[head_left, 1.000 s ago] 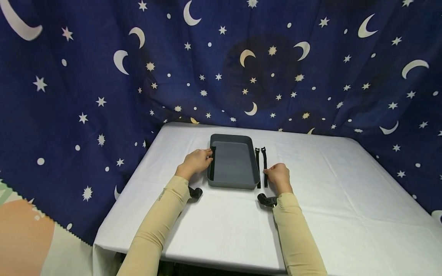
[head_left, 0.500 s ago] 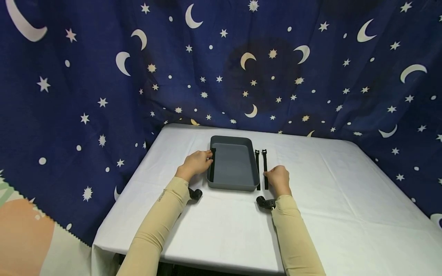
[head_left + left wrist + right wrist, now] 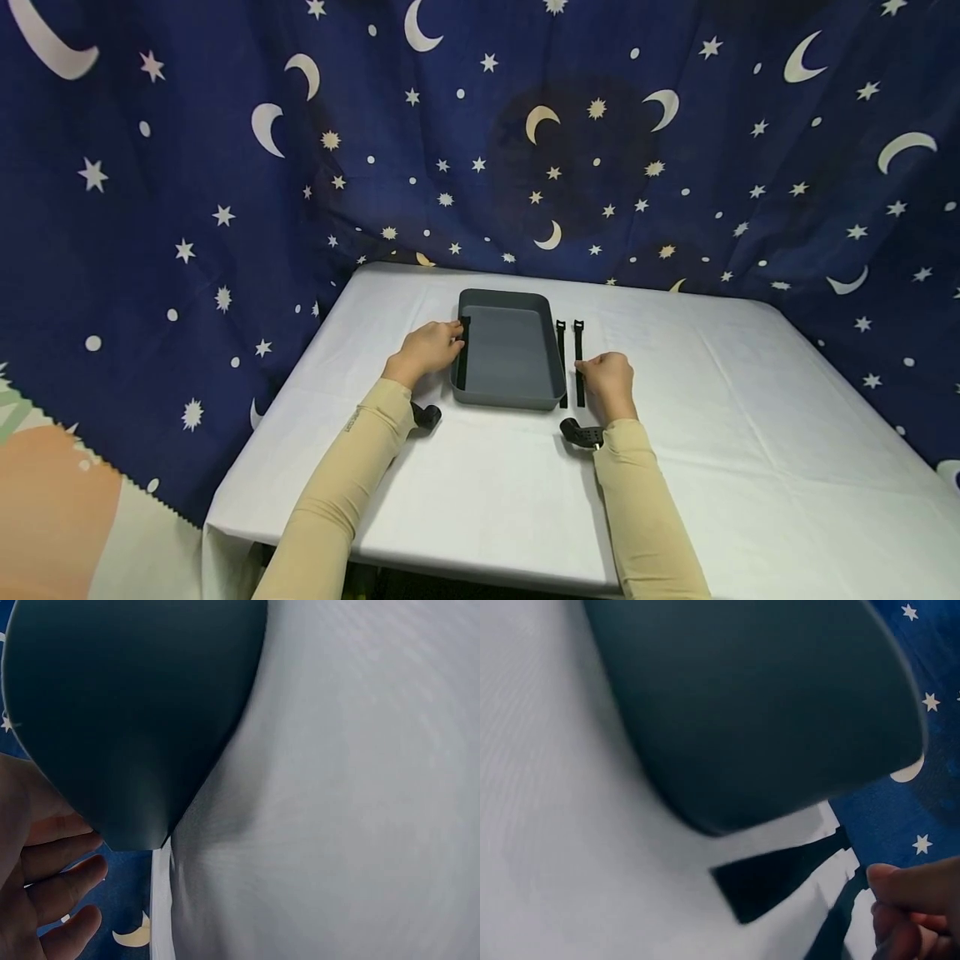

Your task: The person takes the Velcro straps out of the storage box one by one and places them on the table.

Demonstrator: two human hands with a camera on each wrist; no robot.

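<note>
Head view, clock centred on the tray (image 3: 513,354), 12 at its far wall. Tray is rested on the table (image 3: 495,483), between the hands. Left strap (image 3: 462,358) seen inside, along the 9 o'clock wall; left hand (image 3: 429,348) placed there at the rim. Middle strap (image 3: 561,342) laid just beside the 3 o'clock wall, right strap (image 3: 578,343) just beyond; right hand (image 3: 609,379) placed on the latter. Straps judged light, pliable, hard to damage; best taken by an edge or the slotted 12 o'clock end.

Left wrist view. Fingers (image 3: 71,889) loosely bent, spread near the rim. Thumb hidden; whether strap or rim is gripped cannot be told. Tray judged stiff, smooth, easily skidded if nudged; best held by opposite walls, 9 and 3.

Right wrist view. Right strap pinched between thumb and curled fingers; middle strap untouched.
</note>
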